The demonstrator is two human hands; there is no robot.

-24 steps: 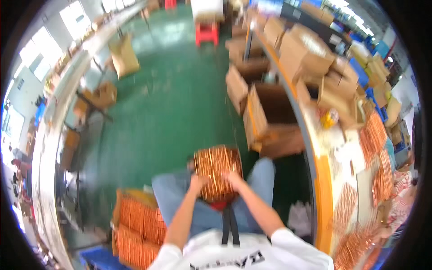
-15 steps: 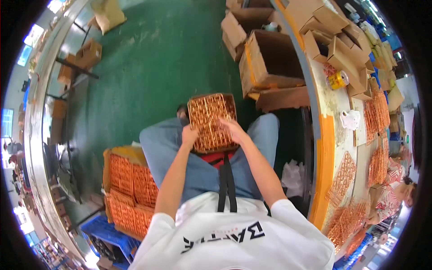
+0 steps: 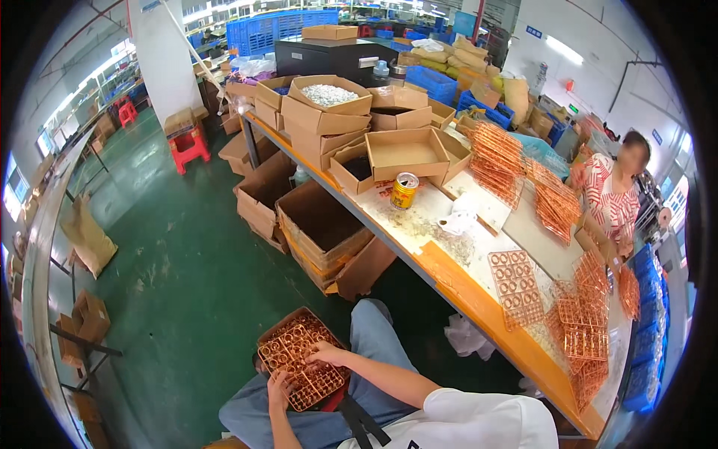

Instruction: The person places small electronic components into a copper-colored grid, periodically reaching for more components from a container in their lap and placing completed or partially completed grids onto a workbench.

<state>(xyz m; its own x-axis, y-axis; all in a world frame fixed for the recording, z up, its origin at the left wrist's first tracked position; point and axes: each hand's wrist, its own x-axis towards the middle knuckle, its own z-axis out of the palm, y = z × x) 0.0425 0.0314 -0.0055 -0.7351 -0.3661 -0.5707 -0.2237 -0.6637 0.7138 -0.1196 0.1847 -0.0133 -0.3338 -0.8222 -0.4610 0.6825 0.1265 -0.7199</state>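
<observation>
Right now I am gripping the copper tray (image 3: 302,361) on my lap, left hand (image 3: 280,388) and right hand (image 3: 326,352) clasping its edges.

Around you, a green workshop floor (image 3: 172,254), a long orange-edged workbench (image 3: 479,299) at right, cardboard boxes (image 3: 321,224), and bright windows (image 3: 15,202) at far left.

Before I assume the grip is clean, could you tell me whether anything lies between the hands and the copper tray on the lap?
Nothing visible does: the left hand and right hand both rest directly on the tray.
</observation>
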